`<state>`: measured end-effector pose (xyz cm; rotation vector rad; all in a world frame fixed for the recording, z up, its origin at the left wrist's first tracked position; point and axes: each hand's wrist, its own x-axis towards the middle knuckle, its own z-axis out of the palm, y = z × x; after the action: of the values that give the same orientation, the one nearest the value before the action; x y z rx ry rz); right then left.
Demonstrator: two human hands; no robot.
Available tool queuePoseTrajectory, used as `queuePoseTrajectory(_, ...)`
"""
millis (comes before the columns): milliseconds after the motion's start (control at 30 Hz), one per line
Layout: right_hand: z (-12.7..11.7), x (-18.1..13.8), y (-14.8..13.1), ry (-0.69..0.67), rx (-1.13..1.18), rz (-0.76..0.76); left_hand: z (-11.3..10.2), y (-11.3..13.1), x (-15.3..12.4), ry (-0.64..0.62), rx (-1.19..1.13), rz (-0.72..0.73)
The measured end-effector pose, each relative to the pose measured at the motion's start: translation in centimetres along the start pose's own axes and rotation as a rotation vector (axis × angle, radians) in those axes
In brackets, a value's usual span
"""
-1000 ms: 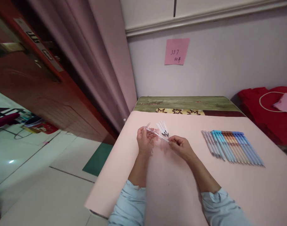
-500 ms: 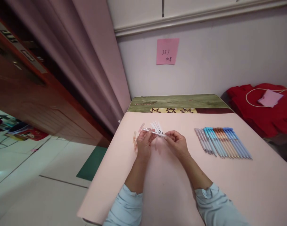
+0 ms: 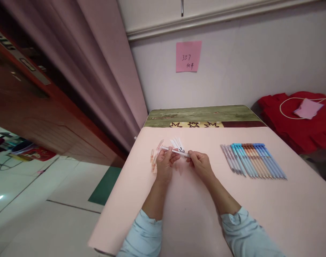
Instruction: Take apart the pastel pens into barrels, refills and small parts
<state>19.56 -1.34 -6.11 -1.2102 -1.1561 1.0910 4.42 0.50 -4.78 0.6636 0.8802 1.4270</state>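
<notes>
A slim whitish pen [image 3: 179, 152] runs between my two hands above the table, tilted slightly down to the right. My left hand [image 3: 164, 165] pinches its left part between thumb and fingers. At its right end, the closed fingertips of my right hand [image 3: 201, 165] grip it. Just behind the pen lie several thin white sticks [image 3: 176, 143] with dark ends, like refills, partly hidden. Left of my left hand are several clear pinkish-orange pen parts [image 3: 152, 159], partly covered by that hand.
A neat row of pens [image 3: 255, 162] in grey, light blue, brown and blue lies on the right of the pink-covered table [image 3: 195, 221]. Red cloth [image 3: 275, 125] is beyond the right edge. A wooden door [image 3: 58, 121] and a curtain [image 3: 106, 71] stand at the left.
The right hand has shifted slightly. The piece between my hands, earlier a thicker part and a thin white part meeting, now looks like one straight pen. The view has moved a little.
</notes>
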Motion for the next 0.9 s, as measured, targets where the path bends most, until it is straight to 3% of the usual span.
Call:
queuePoseTrajectory(167, 0.19, 0.32, 0.33, -0.049, 0.137, -0.019, -0.21, -0.08, 0.21, 0.016, 0.001, 0.025)
queuePoseTrajectory(367, 0.03, -0.1, 0.04, -0.075, 0.073, 0.044, -0.15, -0.02, 0.18, 0.021, 0.017, 0.039)
queuePoseTrajectory(600, 0.13, 0.17, 0.08, -0.116, 0.145, 0.005, -0.32, -0.04, 0.25, 0.023, 0.001, 0.063)
queuePoseTrajectory(900, -0.08, -0.01, -0.17, -0.088, 0.121, 0.062, -0.35, 0.03, 0.02, -0.022, 0.04, 0.012)
